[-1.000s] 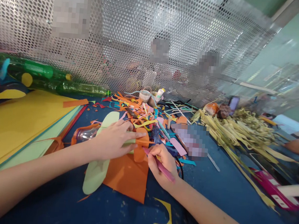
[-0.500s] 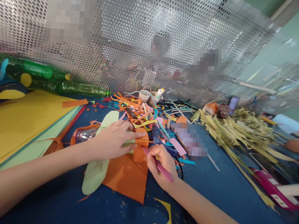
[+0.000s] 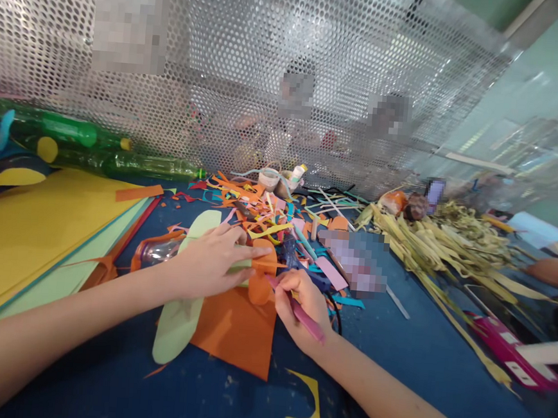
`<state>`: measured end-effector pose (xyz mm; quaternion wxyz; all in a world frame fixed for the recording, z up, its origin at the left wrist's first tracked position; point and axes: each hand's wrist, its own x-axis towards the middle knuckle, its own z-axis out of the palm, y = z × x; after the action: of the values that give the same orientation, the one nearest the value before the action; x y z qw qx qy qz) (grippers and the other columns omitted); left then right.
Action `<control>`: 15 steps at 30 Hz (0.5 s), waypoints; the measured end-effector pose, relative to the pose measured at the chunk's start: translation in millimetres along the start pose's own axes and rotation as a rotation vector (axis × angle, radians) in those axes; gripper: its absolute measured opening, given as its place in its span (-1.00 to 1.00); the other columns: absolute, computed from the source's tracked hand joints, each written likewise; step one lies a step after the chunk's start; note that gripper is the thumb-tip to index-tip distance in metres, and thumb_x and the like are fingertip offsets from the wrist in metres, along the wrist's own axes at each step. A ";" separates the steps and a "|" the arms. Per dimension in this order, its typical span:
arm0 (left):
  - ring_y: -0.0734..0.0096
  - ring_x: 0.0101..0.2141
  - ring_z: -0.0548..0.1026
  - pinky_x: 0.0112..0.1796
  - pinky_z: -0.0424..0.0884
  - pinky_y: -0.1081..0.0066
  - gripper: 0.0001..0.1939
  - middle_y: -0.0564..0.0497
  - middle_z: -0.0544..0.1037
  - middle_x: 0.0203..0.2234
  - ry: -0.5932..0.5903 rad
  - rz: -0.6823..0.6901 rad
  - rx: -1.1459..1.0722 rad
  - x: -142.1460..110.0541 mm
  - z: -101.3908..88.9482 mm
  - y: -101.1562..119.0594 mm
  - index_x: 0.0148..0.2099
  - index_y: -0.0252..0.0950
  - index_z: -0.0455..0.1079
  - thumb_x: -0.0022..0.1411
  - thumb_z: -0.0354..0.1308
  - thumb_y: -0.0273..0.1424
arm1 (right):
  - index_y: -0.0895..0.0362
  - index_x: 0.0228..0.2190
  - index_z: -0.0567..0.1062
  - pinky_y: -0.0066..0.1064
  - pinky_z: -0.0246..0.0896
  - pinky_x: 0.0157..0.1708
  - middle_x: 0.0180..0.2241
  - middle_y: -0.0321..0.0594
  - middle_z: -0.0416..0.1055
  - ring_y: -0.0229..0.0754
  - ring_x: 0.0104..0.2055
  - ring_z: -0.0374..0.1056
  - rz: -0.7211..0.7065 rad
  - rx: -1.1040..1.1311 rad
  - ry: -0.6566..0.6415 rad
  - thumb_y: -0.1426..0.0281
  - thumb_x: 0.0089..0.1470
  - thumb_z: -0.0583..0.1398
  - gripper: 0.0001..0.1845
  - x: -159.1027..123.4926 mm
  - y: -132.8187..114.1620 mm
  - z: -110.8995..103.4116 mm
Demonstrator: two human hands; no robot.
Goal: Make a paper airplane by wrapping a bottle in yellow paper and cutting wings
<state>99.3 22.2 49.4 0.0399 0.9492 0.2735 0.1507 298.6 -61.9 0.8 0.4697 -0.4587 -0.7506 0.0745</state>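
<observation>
My left hand [image 3: 219, 259] lies with fingers stretched out, the fingertips resting on a rounded orange paper cut-out [image 3: 259, 291]. Beneath that hand is a long pale green paper shape [image 3: 177, 333] with rounded ends, partly hidden. A larger orange paper sheet [image 3: 242, 335] lies below both. Pinched in the fingers of my right hand [image 3: 301, 301] is a pink pen [image 3: 309, 322], its tip at the right edge of the orange cut-out. Whether the tip touches the paper is hard to tell.
Coloured paper scraps [image 3: 264, 204] are heaped behind my hands. Yellow and green sheets [image 3: 51, 217] are stacked at left, near green plastic bottles [image 3: 152, 165]. Dried husks [image 3: 430, 247], a blurred-out phone-like object [image 3: 352, 263] and a magenta item [image 3: 513, 356] lie at right. A perforated metal screen [image 3: 252, 59] stands behind.
Almost nothing differs. My left hand stays flat on the paper, and the pink pen in my right hand has shifted only very slightly.
</observation>
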 end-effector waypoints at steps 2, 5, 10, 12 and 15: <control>0.20 -0.19 0.31 -0.13 0.29 0.19 -0.60 -0.05 0.39 -0.23 -0.001 -0.001 -0.003 0.0 0.2 0.1 0.16 -0.03 0.26 0.27 0.01 -0.24 | 0.05 -0.42 0.18 -0.44 0.23 -0.47 -0.48 -0.32 0.24 -0.26 -0.47 0.28 0.008 0.002 0.001 0.54 0.04 0.06 -0.84 0.2 0.8 -0.2; 0.19 -0.18 0.31 -0.14 0.29 0.19 -0.60 -0.06 0.38 -0.22 -0.006 -0.005 -0.004 0.0 0.2 0.2 0.16 -0.03 0.26 0.28 0.00 -0.24 | 0.06 -0.42 0.18 -0.43 0.23 -0.45 -0.49 -0.32 0.24 -0.26 -0.47 0.27 -0.001 -0.015 0.003 0.53 0.04 0.07 -0.85 0.5 0.7 -0.7; 0.19 -0.17 0.30 -0.14 0.29 0.20 -0.59 -0.06 0.38 -0.22 0.000 -0.001 0.007 -0.5 -0.6 0.7 0.17 -0.02 0.25 0.28 0.01 -0.25 | 0.06 -0.44 0.18 -0.42 0.23 -0.44 -0.50 -0.32 0.25 -0.24 -0.45 0.28 -0.015 -0.020 -0.017 0.56 0.00 0.07 -0.83 0.2 -1.7 -0.9; 0.19 -0.17 0.30 -0.14 0.29 0.21 -0.59 -0.07 0.38 -0.21 0.003 0.002 0.010 -0.7 -1.0 0.9 0.17 -0.01 0.24 0.28 0.01 -0.25 | 0.06 -0.45 0.18 -0.42 0.22 -0.45 -0.50 -0.31 0.25 -0.24 -0.46 0.27 -0.017 -0.023 -0.019 0.57 -0.01 0.07 -0.83 0.2 -2.3 -0.5; 0.19 -0.17 0.30 -0.15 0.29 0.21 -0.59 -0.07 0.38 -0.21 0.001 0.002 0.022 -0.5 -1.1 0.8 0.18 -0.01 0.24 0.29 0.00 -0.25 | 0.06 -0.46 0.18 -0.43 0.21 -0.47 -0.50 -0.31 0.25 -0.25 -0.47 0.25 -0.019 -0.029 -0.026 0.57 -0.01 0.06 -0.83 0.2 -2.0 0.3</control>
<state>99.0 21.2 50.4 0.0293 0.9497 0.2741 0.1485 297.1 -62.9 1.8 0.4539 -0.4574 -0.7619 0.0650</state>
